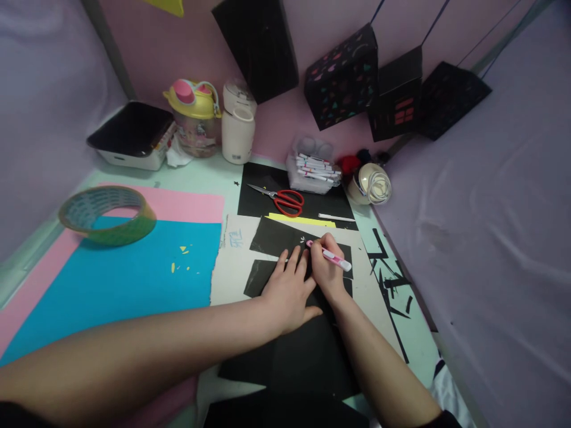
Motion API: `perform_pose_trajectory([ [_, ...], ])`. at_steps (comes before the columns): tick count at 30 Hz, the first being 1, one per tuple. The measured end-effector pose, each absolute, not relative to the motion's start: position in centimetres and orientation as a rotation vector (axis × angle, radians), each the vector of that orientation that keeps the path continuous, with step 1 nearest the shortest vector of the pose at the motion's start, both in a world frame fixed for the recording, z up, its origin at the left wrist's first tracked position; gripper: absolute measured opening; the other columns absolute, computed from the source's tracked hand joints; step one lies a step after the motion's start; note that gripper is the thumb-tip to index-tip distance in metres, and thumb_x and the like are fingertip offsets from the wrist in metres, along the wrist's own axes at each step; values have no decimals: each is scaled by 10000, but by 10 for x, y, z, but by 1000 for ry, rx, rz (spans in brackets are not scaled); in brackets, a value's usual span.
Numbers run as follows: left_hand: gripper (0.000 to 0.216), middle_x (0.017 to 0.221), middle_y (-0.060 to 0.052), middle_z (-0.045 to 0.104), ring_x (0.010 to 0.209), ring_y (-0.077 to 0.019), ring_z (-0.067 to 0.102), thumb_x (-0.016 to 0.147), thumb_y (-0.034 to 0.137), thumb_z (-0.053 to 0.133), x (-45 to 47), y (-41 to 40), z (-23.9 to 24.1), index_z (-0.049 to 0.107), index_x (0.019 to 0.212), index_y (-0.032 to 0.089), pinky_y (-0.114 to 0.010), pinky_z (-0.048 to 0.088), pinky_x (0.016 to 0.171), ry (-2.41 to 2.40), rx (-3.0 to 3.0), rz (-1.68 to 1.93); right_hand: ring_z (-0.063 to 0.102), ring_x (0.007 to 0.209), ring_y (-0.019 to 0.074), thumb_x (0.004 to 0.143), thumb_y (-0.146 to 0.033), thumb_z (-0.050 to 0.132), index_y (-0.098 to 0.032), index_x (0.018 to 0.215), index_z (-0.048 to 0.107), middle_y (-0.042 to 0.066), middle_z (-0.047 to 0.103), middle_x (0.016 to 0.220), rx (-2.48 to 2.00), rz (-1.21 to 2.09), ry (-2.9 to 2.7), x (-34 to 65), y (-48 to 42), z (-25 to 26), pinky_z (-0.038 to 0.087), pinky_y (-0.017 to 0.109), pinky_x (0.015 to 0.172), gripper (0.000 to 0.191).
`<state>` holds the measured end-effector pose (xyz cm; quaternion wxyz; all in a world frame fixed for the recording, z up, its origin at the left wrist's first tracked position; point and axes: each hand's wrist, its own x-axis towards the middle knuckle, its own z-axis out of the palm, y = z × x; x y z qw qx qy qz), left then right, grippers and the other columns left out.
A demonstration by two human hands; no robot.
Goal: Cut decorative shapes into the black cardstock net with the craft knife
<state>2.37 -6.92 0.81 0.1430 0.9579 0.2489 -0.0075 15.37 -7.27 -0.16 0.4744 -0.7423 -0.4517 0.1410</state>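
My left hand (pixel 289 291) lies flat with fingers stretched out on a sheet of black paper (pixel 272 241), pressing it against a grey board (pixel 232 267). My right hand (pixel 325 267) is closed round a pink and white craft knife (pixel 332 256), its tip touching the black paper just beyond my left fingertips. Red-handled scissors (pixel 283 199) lie farther back on another black sheet. A yellow strip (pixel 301 220) pokes out above the black paper.
A roll of tape (pixel 107 214) rests on blue paper (pixel 120 279) over pink paper at left. A clear box of markers (pixel 312 166), a jar (pixel 372 184), a bottle, a white cup and black paper lanterns (pixel 343 77) line the back. Black scraps (pixel 388 279) lie at right.
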Motion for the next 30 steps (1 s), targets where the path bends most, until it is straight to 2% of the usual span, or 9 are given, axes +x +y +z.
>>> perform_pose_trajectory([
  [15,790,1573,-213,166,1458,-421,95,875,647,513,23,-70,7,371,1486,168,-576,105,1164,724,2757,30,412,557,132,817,-260,506,-233,622,360,-65,447,547,-1797,335,-1138,154,-73,-3,319,267,561,245],
  [22,800,1567,-226,185,1457,-414,111,873,665,489,21,-71,6,366,1486,167,-572,109,1161,735,2798,49,483,634,141,810,-252,501,-224,656,461,-51,506,625,-1699,335,-950,158,-73,-3,399,274,646,161],
  [25,794,1565,-227,192,1459,-414,103,871,674,478,22,-70,4,383,1478,170,-573,104,1158,741,2803,53,500,635,138,795,-272,534,-221,700,518,-45,543,653,-1681,444,-929,165,-70,1,399,267,628,110],
  [27,791,1565,-219,203,1461,-410,100,867,686,471,23,-70,3,400,1470,179,-573,100,1158,741,2806,56,482,582,126,782,-304,563,-222,765,557,-48,550,641,-1662,589,-879,172,-66,5,370,253,562,84],
  [30,788,1565,-206,216,1461,-411,102,865,692,469,23,-71,2,405,1469,190,-573,97,1157,741,2810,76,422,492,103,758,-370,604,-216,793,571,-57,525,589,-1639,809,-837,185,-58,9,296,230,476,162],
])
